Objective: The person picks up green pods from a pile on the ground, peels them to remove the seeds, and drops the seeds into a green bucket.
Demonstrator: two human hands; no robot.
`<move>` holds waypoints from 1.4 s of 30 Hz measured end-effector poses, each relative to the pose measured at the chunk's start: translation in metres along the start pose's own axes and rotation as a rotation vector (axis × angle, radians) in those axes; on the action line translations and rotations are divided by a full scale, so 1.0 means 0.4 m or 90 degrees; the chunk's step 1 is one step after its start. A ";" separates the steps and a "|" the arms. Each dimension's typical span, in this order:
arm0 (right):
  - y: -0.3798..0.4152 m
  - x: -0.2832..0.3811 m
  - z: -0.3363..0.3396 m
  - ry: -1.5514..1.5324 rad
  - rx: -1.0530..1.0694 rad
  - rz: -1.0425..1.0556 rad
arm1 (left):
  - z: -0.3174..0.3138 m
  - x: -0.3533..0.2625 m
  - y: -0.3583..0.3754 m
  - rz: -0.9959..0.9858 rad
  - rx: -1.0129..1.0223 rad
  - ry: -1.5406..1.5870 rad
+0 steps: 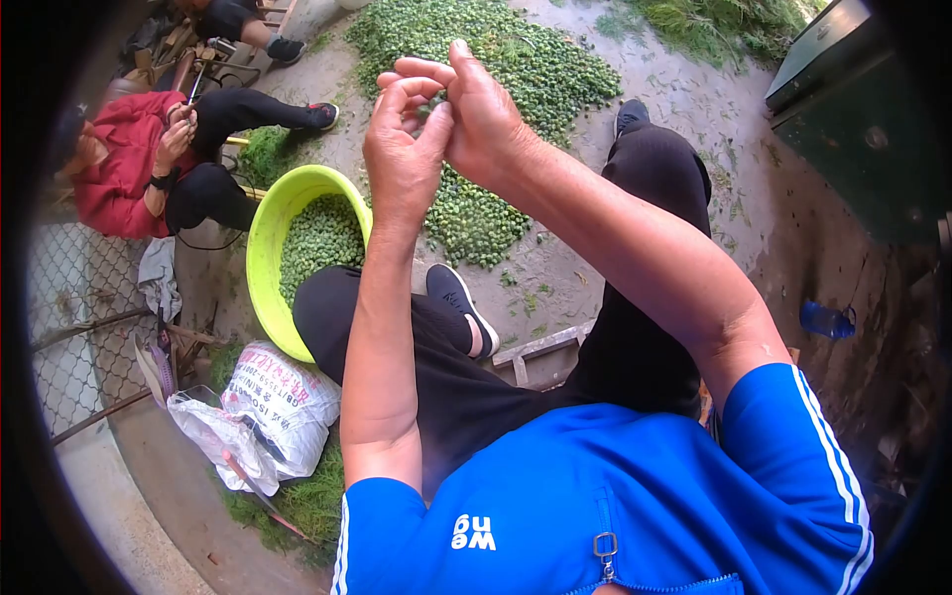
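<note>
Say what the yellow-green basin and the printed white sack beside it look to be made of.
Basin: probably moulded plastic; one uniform bright colour, smooth, slightly glossy rolled rim.
Sack: likely woven plastic fabric, matte; it creases softly and carries red print. The weave itself is too small to see.
</note>
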State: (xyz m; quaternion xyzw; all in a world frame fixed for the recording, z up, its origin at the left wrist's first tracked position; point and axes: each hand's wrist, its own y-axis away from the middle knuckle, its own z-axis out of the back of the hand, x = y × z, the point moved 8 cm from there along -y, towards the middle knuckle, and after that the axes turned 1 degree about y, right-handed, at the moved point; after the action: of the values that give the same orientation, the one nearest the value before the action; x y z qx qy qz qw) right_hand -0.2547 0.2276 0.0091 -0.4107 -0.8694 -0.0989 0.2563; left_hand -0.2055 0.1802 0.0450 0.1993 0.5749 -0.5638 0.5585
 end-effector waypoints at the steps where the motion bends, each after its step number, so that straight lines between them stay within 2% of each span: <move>1: 0.004 0.000 -0.005 -0.012 0.003 -0.004 | 0.004 0.001 0.000 0.000 0.000 0.000; 4: 0.011 0.000 -0.014 -0.060 -0.014 -0.036 | 0.010 0.044 0.006 0.184 -0.002 0.347; 5: 0.013 -0.006 -0.012 -0.096 -0.033 -0.064 | 0.019 0.038 0.002 0.184 -0.002 0.346; 7: 0.009 -0.009 -0.011 -0.117 -0.032 -0.060 | 0.020 0.053 0.003 0.278 0.009 0.582; 9: 0.006 -0.007 -0.010 -0.140 -0.031 -0.057 | 0.030 0.069 0.001 0.306 0.017 0.631; 12: 0.009 0.004 -0.016 -0.077 -0.005 -0.055 | 0.021 0.062 0.007 0.331 0.065 0.827; 13: 0.012 0.008 -0.019 -0.077 -0.003 -0.058 | 0.025 0.063 0.008 0.329 0.061 0.826; 16: 0.014 0.010 0.015 0.133 -0.073 -0.081 | 0.041 0.102 0.027 0.431 -0.043 0.810; 19: 0.019 0.015 0.037 0.184 -0.120 -0.123 | 0.124 0.138 0.025 0.394 -0.042 0.775; 22: 0.024 0.041 0.031 0.195 -0.102 -0.117 | 0.325 0.206 0.032 0.353 -0.128 0.618; 24: 0.025 0.064 0.030 0.197 -0.086 -0.067 | 0.486 0.224 0.071 0.365 -0.323 0.421; 27: 0.041 0.102 0.023 0.167 -0.085 -0.039 | 0.638 0.196 0.152 0.360 -0.499 0.073; 28: 0.035 0.090 0.029 0.064 -0.064 -0.121 | 0.659 0.211 0.174 0.362 -0.506 0.067; 29: 0.032 0.093 0.031 0.117 -0.030 -0.119 | 0.681 0.232 0.200 0.366 -0.541 0.064; 31: 0.043 0.102 0.034 0.110 -0.060 -0.123 | 0.686 0.216 0.238 0.373 -0.580 0.059; 33: 0.062 0.112 0.022 0.120 -0.055 -0.118 | 0.669 0.225 0.291 0.481 -0.627 0.098; 35: 0.069 0.118 0.032 0.131 -0.051 -0.110 | 0.724 0.300 0.308 0.473 -0.619 0.120; 38: 0.048 0.114 0.071 0.120 -0.050 -0.125 | 0.716 0.328 0.288 0.423 -0.602 0.170; 40: 0.047 0.144 0.078 0.201 -0.040 -0.132 | 0.620 0.328 0.219 0.377 -0.446 0.227; 41: 0.047 0.160 0.087 0.208 -0.058 -0.137 | 0.567 0.334 0.198 0.371 -0.424 0.248; 42: 0.037 0.185 0.065 0.225 -0.020 -0.115 | 0.510 0.360 0.177 0.371 -0.382 0.289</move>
State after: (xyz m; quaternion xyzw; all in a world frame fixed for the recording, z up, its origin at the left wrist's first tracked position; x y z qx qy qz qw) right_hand -0.2921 0.2960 0.0253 -0.3112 -0.8426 -0.2053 0.3887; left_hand -0.1021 -0.0350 -0.0572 0.3002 0.7402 -0.1346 0.5865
